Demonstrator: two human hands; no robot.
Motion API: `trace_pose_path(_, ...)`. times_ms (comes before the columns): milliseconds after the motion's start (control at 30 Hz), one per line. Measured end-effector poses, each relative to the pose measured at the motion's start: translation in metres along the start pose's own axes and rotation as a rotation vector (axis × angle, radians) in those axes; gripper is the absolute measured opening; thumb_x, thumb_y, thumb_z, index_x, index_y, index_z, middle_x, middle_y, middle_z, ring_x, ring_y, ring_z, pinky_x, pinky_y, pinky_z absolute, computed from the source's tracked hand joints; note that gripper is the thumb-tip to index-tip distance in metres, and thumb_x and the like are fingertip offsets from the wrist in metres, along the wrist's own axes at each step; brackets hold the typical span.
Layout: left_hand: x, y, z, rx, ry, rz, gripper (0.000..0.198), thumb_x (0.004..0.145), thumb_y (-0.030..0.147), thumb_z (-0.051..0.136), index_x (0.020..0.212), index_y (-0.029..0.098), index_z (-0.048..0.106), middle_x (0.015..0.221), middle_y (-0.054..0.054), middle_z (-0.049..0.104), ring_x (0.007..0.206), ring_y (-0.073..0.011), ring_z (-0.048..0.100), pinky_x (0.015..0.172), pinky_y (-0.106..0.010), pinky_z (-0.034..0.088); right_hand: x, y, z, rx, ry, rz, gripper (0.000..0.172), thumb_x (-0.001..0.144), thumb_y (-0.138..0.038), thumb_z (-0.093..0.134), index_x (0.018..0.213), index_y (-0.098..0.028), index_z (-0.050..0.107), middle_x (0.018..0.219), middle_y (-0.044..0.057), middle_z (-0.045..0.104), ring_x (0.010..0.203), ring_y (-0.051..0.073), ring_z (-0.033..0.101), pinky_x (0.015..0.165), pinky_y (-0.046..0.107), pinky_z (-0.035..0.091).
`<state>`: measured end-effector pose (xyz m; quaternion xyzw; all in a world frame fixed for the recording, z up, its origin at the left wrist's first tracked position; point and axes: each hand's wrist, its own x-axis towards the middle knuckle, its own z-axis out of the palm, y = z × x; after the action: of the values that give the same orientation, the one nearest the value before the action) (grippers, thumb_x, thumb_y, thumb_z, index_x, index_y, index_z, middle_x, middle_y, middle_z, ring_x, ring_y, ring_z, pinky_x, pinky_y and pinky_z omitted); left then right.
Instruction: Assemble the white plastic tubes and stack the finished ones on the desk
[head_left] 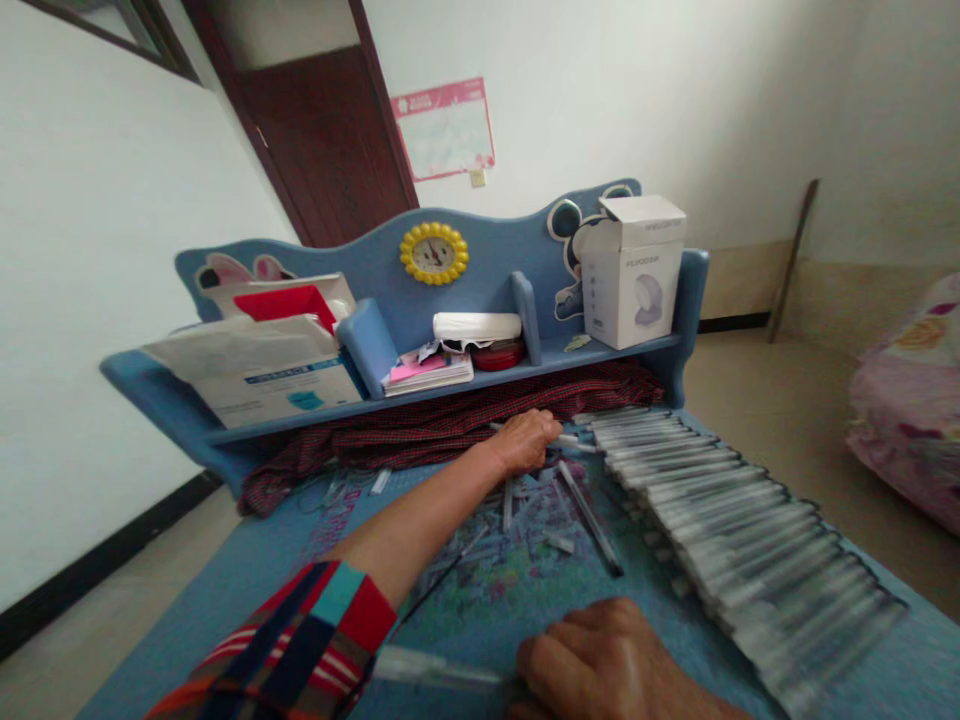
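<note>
My left hand [527, 440] reaches far across the blue desk [247, 570], fingers curled over a clear pen tube [570, 440] beside the far end of a long row of clear pen barrels [720, 520]. At the bottom edge my right hand [607, 665] is closed on a clear pen barrel [435, 670] that sticks out to the left. Loose small pen parts [559, 542] and a dark refill [592, 520] lie on the desk between the hands.
A blue shelf [450, 385] at the desk's back holds a white box [634, 275], books, a round tin and paper packets. A red checked cloth [450, 425] lies under it. A bed [911, 400] stands at right, a dark door behind.
</note>
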<state>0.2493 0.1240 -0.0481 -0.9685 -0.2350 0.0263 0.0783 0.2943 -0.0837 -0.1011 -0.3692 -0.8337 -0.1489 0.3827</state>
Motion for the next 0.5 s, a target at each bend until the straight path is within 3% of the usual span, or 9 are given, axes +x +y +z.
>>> trace_pose_path(200,0.0,0.003,0.005,0.02,0.042,0.041,0.026,0.075,0.007,0.046,0.095,0.019,0.057,0.096,-0.008,0.058,0.091,-0.022,0.056,0.078,-0.032,0.046,-0.001,0.001,0.001,-0.033,0.045,-0.018,0.023,0.09,-0.023,0.036,0.068,-0.022,0.04,0.046,-0.008,0.05,0.034,0.008,0.046,0.037,0.025,0.024)
trace_pose_path(333,-0.025,0.0,0.001,0.003,0.073,0.043,0.027,0.077,0.01,0.048,0.103,0.02,0.054,0.104,-0.007,0.055,0.099,-0.0213,0.052,0.086,-0.034,0.043,-0.001,-0.001,-0.001,-0.027,0.051,-0.012,0.023,0.09,-0.021,0.037,0.067,-0.022,0.04,0.045,-0.008,0.05,0.033,0.009,0.046,0.036,0.026,0.023)
trace_pose_path(500,-0.065,-0.005,0.002,-0.045,0.045,0.103,0.022,0.078,0.01,0.047,0.094,0.021,0.058,0.099,-0.004,0.06,0.096,-0.0175,0.054,0.088,-0.029,0.042,0.002,-0.003,-0.007,-0.007,0.056,0.005,0.023,0.089,-0.02,0.038,0.066,-0.022,0.041,0.045,-0.008,0.05,0.034,0.009,0.046,0.037,0.026,0.024)
